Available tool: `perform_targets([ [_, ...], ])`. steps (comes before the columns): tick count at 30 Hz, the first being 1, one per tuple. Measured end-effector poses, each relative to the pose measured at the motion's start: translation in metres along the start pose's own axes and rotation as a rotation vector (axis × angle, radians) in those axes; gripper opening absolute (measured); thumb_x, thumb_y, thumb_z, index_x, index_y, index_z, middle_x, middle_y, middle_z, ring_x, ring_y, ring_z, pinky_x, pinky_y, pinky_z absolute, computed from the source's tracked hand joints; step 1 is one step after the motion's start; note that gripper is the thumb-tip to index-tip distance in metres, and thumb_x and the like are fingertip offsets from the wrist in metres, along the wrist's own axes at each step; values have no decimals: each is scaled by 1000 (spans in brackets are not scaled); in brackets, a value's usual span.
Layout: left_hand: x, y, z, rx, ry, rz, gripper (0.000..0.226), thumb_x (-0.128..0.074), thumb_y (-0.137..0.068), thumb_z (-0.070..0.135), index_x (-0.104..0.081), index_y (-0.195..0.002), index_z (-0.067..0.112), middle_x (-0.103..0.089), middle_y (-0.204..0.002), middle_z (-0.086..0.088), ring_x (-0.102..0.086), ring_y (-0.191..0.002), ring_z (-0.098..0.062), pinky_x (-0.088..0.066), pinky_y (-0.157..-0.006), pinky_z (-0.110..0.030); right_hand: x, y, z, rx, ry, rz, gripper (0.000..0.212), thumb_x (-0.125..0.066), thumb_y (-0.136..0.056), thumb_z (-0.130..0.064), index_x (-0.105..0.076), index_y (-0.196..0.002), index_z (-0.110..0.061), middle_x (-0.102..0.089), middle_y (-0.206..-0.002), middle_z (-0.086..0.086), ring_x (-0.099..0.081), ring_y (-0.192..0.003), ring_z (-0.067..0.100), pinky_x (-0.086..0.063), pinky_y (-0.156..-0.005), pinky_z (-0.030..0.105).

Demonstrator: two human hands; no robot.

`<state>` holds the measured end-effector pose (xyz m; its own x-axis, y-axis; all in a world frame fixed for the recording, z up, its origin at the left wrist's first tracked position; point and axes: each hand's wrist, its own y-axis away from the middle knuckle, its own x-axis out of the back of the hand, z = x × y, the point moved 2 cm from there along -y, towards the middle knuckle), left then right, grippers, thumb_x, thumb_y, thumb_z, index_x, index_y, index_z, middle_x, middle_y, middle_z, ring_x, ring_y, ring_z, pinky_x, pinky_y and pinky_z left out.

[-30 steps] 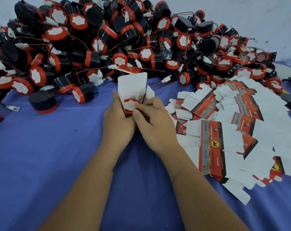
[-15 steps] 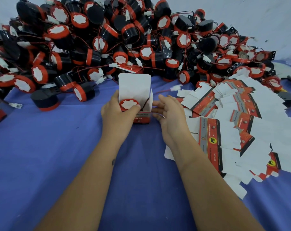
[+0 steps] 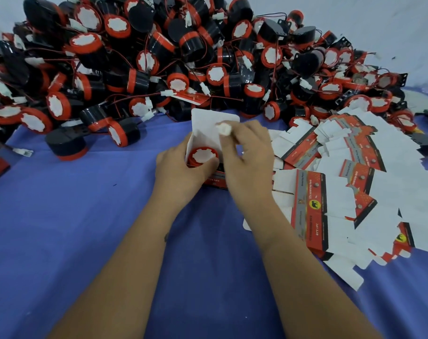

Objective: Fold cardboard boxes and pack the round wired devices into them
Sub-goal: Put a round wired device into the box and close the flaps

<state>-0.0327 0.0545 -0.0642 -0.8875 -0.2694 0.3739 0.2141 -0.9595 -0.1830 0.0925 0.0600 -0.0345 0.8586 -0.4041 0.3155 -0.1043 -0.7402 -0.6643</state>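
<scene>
Small packing workshop, hand-assembly bench. Table under a blue cloth (image 3: 61,228). Along its far edge, a bulk heap of identical black-and-red round wired devices (image 3: 159,57). At the right edge, a spread stack of flat printed carton blanks (image 3: 354,182). Plain pale wall (image 3: 379,20) behind.

Pale wall (image 3: 354,18) behind, blue cloth-covered table (image 3: 61,228)
</scene>
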Motion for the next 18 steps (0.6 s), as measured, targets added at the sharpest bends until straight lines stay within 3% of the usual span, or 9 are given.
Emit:
perform_targets([
  [2,0,-3,-1,-12,-34,15,13,-71,-82,30,-64,-89,38,-69,-81,13,-65,-86,-7,-53,-78,-34,-5,4,-9,110,45,-83,19,-57,-90,-10,-73,-100,-12,-63,-94,0,-53,-91,20,-42,-83,33],
  [3,0,-3,-2,-29,-104,20,15,-67,-84,22,-62,-83,37,-67,-76,11,-63,-82,-7,-50,-75,-34,-8,7,-13,154,88,-128,19,-58,-87,-8,-73,-99,-13,-65,-94,1,-55,-91,21,-42,-85,37],
  [5,-2,-3,-11,-7,-213,-39,15,-62,-89,8,-66,-93,23,-69,-95,-2,-63,-96,-19,-48,-90,-42,-13,12,-19,256,198,-199,19,-59,-83,-10,-73,-95,-15,-66,-91,0,-57,-90,22,-40,-89,43],
  [7,-4,-1,-9,29,-217,-97,19,-65,-86,14,-58,-95,29,-63,-105,1,-59,-112,-17,-41,-106,-42,-13,16,-22,303,195,-263,22,-57,-79,-16,-74,-92,-16,-66,-89,-2,-57,-91,20,-36,-96,44],
  [9,-7,-4,-7,50,-257,-75,18,-54,-83,29,-40,-79,38,-58,-94,6,-58,-112,-22,-44,-94,-39,-9,17,-25,219,59,-283,23,-55,-81,-21,-76,-89,-19,-68,-89,-5,-57,-97,14,-30,-101,45],
  [11,-6,-8,-2,81,-149,36,17,-45,-87,42,-41,-74,32,-52,-80,11,-57,-100,-22,-37,-79,-33,-4,11,-23,56,-48,-208,25,-53,-87,-29,-76,-82,-22,-70,-85,-11,-53,-109,6,-22,-107,39],
  [14,-4,-4,-2,8,-64,81,54,-50,-65,66,-57,-100,27,-59,-102,8,-55,-108,-19,-49,-82,-35,1,3,-13,-117,-102,-82,12,-66,-87,-25,-77,-82,-23,-63,-79,-24,-49,-118,7,-21,-111,32],
  [16,-5,-2,-5,21,10,53,62,-56,-63,65,-55,-112,28,-61,-108,10,-58,-104,-14,-50,-76,-29,4,1,-5,-172,-119,-50,10,-71,-84,-14,-78,-85,-21,-56,-80,-30,-50,-114,9,-31,-110,43],
  [18,-6,0,-5,35,82,18,46,-65,-78,44,-55,-120,29,-63,-109,12,-62,-101,-10,-50,-75,-27,6,0,5,-216,-93,-46,15,-69,-85,-11,-77,-90,-22,-60,-86,-26,-50,-113,9,-36,-106,44],
])
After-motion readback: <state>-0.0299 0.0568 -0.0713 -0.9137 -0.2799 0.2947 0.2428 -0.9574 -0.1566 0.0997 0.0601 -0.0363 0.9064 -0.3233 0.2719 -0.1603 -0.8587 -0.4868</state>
